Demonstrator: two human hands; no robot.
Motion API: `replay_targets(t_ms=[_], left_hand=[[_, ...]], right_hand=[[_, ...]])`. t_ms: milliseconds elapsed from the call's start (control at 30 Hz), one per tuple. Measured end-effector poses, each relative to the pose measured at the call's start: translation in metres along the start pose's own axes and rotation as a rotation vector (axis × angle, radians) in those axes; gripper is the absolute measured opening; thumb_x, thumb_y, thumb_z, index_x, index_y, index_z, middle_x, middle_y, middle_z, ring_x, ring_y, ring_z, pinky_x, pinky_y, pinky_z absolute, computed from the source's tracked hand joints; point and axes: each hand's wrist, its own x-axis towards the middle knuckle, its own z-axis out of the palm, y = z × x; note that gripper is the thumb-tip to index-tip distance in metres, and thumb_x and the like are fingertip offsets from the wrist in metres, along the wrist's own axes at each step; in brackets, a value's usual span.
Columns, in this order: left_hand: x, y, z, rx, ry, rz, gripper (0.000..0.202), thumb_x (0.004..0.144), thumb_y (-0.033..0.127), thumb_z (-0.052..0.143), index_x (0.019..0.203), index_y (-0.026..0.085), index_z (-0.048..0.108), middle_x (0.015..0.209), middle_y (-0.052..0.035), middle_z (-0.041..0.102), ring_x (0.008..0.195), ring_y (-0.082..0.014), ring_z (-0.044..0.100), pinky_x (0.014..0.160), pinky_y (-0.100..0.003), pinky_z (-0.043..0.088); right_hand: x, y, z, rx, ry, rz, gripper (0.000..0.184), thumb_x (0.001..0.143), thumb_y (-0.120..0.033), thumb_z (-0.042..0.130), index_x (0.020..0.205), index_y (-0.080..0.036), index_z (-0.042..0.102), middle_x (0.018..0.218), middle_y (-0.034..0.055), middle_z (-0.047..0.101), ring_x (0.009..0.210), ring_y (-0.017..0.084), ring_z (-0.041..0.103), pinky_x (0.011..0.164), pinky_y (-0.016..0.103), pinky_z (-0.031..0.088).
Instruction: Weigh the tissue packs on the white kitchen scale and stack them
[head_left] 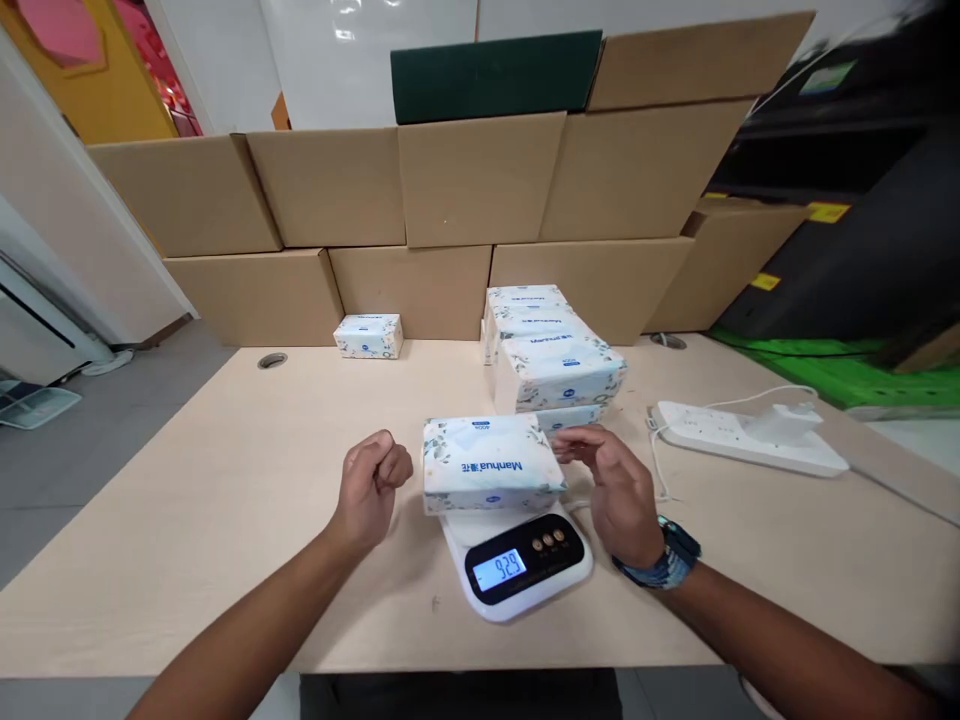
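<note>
Here, the tissue pack [493,464] lies between hands [367,490] [619,492].

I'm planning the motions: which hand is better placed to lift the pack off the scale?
Probably the right hand: its fingers extend beside the pack, contact unclear. The left hand is curled into a fist, slightly apart.

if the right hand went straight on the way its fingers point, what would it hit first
Most likely the tissue pack on the scale; the right hand points toward the pack's right end, though whether they touch is unclear.
</note>
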Motion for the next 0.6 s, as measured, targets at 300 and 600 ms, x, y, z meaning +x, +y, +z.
replay_targets(t_ms=[300,600], left_hand=[[-0.011,-0.042,-0.006,0.256,-0.099,-0.285,0.065,0.087,0.078,0.067,0.063,0.023,0.04,0.06,0.0052,0.033,0.056,-0.0113,0.027,0.055,-0.028,0.022],[-0.012,-0.037,0.001,0.138,0.104,-0.248,0.072,0.092,0.082,0.055,0.056,0.022,0.04,0.054,0.005,0.029,0.053,-0.0116,0.025,0.052,-0.028,0.023]], right_hand=[[0.0,0.019,-0.009,-0.233,-0.372,0.098,0.1,0.085,-0.086,0.066,0.165,-0.028,0.049,0.169,0.0133,0.053,0.157,0.041,0.048,0.131,0.06,0.04],[0.005,0.009,0.008,0.297,-0.155,0.658,0.087,0.094,-0.092,0.036,0.157,-0.034,0.058,0.163,0.0028,0.061,0.157,0.033,0.051,0.13,0.056,0.043]])
